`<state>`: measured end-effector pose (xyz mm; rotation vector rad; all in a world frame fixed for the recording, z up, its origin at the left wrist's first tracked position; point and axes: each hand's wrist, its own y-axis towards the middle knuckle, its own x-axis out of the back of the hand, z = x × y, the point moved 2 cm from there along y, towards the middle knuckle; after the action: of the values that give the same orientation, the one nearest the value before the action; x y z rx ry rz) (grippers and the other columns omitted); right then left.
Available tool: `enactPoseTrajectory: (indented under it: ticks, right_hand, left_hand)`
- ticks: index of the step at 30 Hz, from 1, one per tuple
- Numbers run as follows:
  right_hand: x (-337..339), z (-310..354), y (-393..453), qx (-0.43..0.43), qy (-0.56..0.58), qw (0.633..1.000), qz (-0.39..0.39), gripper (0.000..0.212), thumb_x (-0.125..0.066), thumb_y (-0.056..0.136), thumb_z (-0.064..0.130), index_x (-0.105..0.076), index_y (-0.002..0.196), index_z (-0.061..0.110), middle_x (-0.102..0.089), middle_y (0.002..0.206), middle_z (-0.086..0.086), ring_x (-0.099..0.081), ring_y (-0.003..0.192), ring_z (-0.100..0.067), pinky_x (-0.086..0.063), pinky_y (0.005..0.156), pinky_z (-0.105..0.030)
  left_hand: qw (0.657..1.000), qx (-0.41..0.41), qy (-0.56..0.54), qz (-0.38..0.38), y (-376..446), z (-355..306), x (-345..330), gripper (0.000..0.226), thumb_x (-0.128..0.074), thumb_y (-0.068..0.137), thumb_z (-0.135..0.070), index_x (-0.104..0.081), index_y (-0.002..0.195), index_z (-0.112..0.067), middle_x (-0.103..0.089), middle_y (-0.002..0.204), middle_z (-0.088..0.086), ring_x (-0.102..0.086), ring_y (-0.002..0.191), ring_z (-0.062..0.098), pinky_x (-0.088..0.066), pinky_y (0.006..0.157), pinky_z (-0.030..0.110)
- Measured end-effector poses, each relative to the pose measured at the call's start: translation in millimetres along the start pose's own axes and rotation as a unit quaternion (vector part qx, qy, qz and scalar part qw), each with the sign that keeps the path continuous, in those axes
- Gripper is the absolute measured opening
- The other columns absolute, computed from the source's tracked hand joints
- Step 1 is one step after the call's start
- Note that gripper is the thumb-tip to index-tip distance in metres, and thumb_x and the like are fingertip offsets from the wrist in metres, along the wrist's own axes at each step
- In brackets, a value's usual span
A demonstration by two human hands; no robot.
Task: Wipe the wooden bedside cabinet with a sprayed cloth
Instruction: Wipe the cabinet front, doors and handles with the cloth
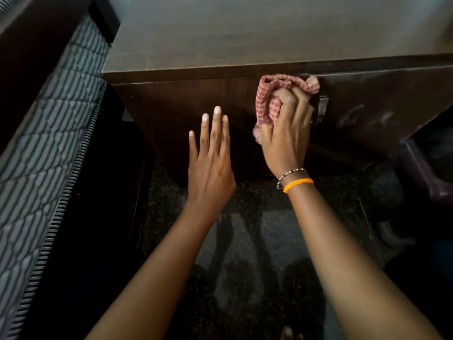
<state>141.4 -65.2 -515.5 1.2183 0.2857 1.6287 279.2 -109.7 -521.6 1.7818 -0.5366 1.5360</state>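
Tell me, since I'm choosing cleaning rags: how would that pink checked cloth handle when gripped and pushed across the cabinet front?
The cloth looks soft and floppy: it bunches into folds in the right hand. It is probably light, since loose edges stick out unsupported. Pushed against the cabinet, it would likely crumple and drag rather than slide stiffly.

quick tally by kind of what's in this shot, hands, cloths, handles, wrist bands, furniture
hands: 2, left hand open, right hand gripping the cloth
cloths: 1, red checked cloth
metal handles: 1, cabinet handle
wrist bands: 2, beaded bracelet, orange band
furniture: 2, wooden bedside cabinet, striped mattress
total: 8
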Motion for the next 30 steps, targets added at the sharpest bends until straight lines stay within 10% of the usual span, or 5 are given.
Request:
enactPoseTrajectory:
  ticks: [7,14,19,30]
  right_hand:
    - [3,-4,-20,-0.074,0.165,0.983,0.035,0.052,-0.046,0.075,-0.001,-0.041,0.127,-0.002,-0.041,0.132,-0.026,-0.029,0.127,-0.027,-0.018,0.113,-0.023]
    - [-1,26,29,0.130,-0.078,0.988,-0.037,0.054,-0.053,0.074,0.009,-0.042,0.125,0.020,-0.043,0.133,-0.007,-0.036,0.109,-0.023,-0.036,0.093,-0.033]
    - [14,23,34,-0.073,0.059,0.987,-0.133,0.048,-0.035,0.076,0.011,-0.057,0.118,0.006,-0.051,0.126,-0.020,-0.039,0.108,-0.024,-0.033,0.095,-0.028]
    - [-19,-16,-37,-0.013,-0.058,0.995,0.081,0.063,-0.058,0.071,-0.002,-0.047,0.125,0.029,-0.028,0.124,-0.007,-0.046,0.107,-0.040,-0.050,0.083,-0.046]
  left_hand:
    - [0.999,-0.036,0.037,-0.005,1,-7,1,0.090,-0.058,0.078,-0.016,-0.002,0.148,-0.005,0.004,0.157,0.012,0.003,0.144,0.029,-0.003,0.113,0.046]
    - [0.998,-0.032,0.048,0.014,18,-10,3,0.089,-0.053,0.079,-0.016,0.004,0.147,-0.005,0.010,0.156,0.011,0.009,0.143,0.030,0.001,0.114,0.046]
    - [0.996,-0.038,0.076,0.026,22,-6,-2,0.089,-0.051,0.083,-0.017,0.011,0.146,-0.006,0.017,0.155,0.009,0.012,0.142,0.031,0.001,0.114,0.048]
    - [0.995,-0.018,0.097,0.023,24,-9,-4,0.088,-0.049,0.085,-0.019,0.015,0.145,-0.007,0.021,0.154,0.008,0.013,0.142,0.032,0.004,0.113,0.051]
